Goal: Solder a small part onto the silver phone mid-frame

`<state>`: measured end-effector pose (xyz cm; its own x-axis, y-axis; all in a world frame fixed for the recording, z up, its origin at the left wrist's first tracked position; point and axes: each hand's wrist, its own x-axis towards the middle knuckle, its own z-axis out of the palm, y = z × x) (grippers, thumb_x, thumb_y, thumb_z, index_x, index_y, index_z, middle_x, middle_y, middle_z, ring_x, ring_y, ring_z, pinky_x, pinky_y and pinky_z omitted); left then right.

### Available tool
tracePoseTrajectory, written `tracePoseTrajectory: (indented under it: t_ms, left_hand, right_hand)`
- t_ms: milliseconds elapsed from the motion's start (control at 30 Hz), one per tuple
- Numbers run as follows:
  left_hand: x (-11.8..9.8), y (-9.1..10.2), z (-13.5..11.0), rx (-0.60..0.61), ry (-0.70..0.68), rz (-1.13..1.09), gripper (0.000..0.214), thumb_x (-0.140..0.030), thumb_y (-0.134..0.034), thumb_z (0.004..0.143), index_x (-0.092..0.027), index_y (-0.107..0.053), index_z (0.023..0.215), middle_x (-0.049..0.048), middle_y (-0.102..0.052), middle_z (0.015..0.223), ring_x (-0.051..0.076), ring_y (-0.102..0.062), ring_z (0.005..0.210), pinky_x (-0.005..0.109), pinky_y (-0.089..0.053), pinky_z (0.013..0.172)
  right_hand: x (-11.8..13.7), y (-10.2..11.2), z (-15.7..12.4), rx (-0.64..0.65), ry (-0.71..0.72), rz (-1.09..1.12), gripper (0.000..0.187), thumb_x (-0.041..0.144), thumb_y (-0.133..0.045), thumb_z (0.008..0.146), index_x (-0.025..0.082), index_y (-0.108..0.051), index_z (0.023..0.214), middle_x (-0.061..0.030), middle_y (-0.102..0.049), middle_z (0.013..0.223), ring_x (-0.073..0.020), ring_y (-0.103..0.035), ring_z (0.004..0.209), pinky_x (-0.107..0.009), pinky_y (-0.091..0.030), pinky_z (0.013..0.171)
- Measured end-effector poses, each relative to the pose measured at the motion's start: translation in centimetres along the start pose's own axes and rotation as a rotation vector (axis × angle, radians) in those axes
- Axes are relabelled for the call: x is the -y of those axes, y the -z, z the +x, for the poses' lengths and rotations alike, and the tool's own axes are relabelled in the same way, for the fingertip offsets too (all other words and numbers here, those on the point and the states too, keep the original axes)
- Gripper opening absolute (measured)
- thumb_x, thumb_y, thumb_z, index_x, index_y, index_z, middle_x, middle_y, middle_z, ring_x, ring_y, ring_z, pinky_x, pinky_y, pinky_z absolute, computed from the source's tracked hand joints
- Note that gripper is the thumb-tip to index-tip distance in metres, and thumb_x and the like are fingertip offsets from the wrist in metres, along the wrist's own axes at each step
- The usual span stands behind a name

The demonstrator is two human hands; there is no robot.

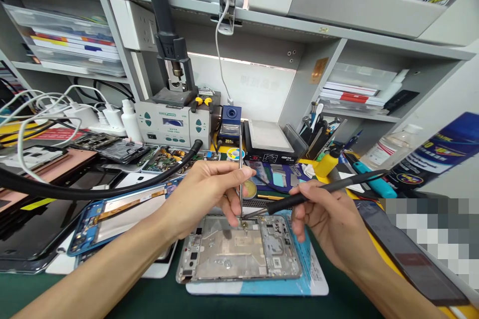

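My left hand (213,189) pinches a pair of slim metal tweezers (241,152), held upright with the points down. In my right hand (325,214) is a soldering iron (286,203) with a black handle, its tip aimed to the left. Both tools meet at the far edge of a bare phone frame (239,254); whether they touch it or a small part there I cannot tell. The silvery frame lies flat, with a square code label and handwriting on its right side. Beneath it is a blue and white pad (258,287).
Behind stand a hot-air station (174,122), a soldering station (229,134) and a flat heating plate (267,134). A thick black hose (93,190) crosses the left side over phone parts (119,214). A spray can (437,152) and a phone screen (411,254) are at right.
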<state>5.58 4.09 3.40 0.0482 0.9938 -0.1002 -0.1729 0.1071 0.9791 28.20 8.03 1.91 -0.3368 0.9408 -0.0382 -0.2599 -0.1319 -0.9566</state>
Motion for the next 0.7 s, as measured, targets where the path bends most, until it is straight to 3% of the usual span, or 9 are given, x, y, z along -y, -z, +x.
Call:
tracePoseTrajectory:
  t_ms: [267,500,700]
  left_hand:
    - [0.17,0.10,0.02,0.026,-0.015,0.024,0.030,-0.044,-0.078,0.089,-0.017,-0.074,0.076,0.0026,-0.069,0.072,0.011,-0.063,0.048,0.022,-0.057,0.043]
    - [0.15,0.25,-0.07,0.051,-0.020,0.068,0.035,-0.048,-0.077,0.089,-0.016,-0.073,0.074,0.0000,-0.065,0.052,0.013,-0.062,0.043,0.021,-0.057,0.043]
    - [0.14,0.22,-0.10,0.041,-0.019,0.080,0.036,-0.049,-0.080,0.086,-0.016,-0.072,0.075,0.0001,-0.067,0.053,0.012,-0.063,0.042,0.020,-0.056,0.043]
  right_hand:
    - [0.21,0.06,0.04,-0.019,0.007,0.003,0.025,0.039,-0.088,0.077,0.015,-0.079,0.075,-0.0014,-0.068,0.051,-0.0166,-0.065,0.038,-0.022,-0.054,0.036]
    - [0.45,0.19,-0.11,-0.073,0.081,-0.014,0.025,0.040,-0.088,0.075,0.017,-0.079,0.072,-0.0009,-0.065,0.047,-0.0181,-0.064,0.037,-0.024,-0.054,0.034]
    - [-0.02,0.27,-0.33,-0.042,0.154,-0.050,0.020,0.037,-0.083,0.084,0.018,-0.081,0.076,-0.0021,-0.068,0.050,-0.0184,-0.066,0.039,-0.025,-0.056,0.037]
